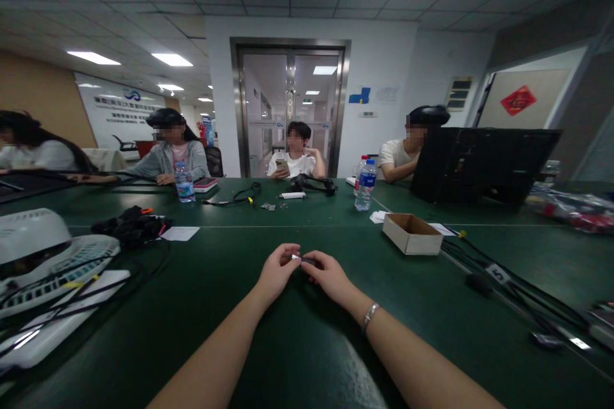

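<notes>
Over the middle of the green table (230,307), my two hands meet around a small, slim object (296,257) with a shiny silver end and a darker body. Its exact kind is too small to make out. My left hand (278,270) pinches the silver end between thumb and fingers. On the dark end, the fingers of my right hand (330,273) are closed, partly hiding it. A silver bracelet (369,317) circles my right wrist.
An open cardboard box (413,243) stands right of my hands, with cables (508,287) beyond it. Water bottles (366,185) and a black headset (314,185) lie farther back. On the left are a white fan (33,236) and a white power strip (77,313). Several people sit around the table.
</notes>
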Available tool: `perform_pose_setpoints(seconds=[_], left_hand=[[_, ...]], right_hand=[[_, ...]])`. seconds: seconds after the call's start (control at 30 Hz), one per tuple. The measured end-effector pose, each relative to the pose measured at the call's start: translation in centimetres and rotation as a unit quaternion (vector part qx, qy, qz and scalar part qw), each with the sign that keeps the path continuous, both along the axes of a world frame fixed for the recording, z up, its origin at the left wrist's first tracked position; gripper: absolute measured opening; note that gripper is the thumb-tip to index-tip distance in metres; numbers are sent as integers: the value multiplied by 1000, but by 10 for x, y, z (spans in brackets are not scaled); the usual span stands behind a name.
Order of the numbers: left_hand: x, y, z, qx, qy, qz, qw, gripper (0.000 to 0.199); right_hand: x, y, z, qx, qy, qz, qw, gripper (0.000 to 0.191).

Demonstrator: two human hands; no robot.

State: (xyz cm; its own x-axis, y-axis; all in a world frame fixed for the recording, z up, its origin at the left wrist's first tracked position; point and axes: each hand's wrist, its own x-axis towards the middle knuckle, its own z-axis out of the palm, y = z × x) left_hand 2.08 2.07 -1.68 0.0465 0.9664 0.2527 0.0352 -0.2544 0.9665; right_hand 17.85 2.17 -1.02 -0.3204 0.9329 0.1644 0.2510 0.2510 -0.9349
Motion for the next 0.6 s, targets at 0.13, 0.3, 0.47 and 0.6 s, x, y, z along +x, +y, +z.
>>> perform_pose_setpoints(seconds=[0.13, 0.3, 0.47, 0.6], left_hand=[[0, 1, -1, -17, 8, 4, 1000, 29], [0, -1, 0, -16, 20, 5, 1000, 29], [-2, 2, -3, -16, 25, -2, 1000, 30], [-1, 4, -4, -3, 20, -2, 1000, 29]], right_hand=[[0, 0, 1, 6, 0, 0, 1000, 21], [1, -3, 4, 2, -7, 1, 1000, 22], [1, -5, 6, 5, -13, 2, 1000, 23], [0, -2, 3, 0, -10, 4, 1000, 24]])
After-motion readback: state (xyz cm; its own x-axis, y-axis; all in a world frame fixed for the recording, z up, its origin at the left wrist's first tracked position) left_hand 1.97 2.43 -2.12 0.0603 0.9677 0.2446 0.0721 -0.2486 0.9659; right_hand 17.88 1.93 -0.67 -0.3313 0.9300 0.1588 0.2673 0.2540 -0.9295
